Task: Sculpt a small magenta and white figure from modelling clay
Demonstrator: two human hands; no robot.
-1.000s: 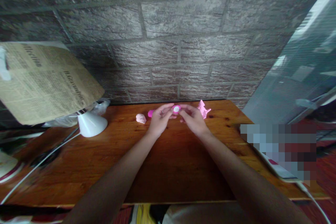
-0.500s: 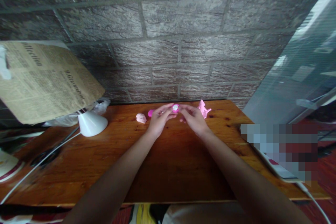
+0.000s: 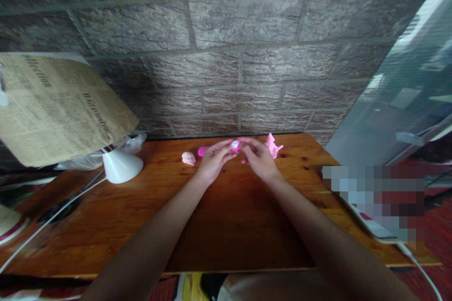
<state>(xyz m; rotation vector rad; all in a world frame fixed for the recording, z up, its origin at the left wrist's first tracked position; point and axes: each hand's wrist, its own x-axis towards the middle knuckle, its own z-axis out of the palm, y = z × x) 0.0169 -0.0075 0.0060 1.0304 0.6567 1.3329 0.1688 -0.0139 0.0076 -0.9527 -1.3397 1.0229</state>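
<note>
- One pink-and-white piece (image 3: pixel 235 145): our left hand (image 3: pixel 212 162) pinched it.
- Our right hand (image 3: pixel 261 158) sat against its edge, grip unclear.
- Pale lump (image 3: pixel 188 158) lay leftward.

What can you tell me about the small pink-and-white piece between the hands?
The small pink-and-white piece shows a pale, roughly round face within a bright pink rim; its material is unclear. The pale face is toward the camera. The left hand holds it in its fingers, over the wooden table's far part; right-hand contact is unclear.
</note>
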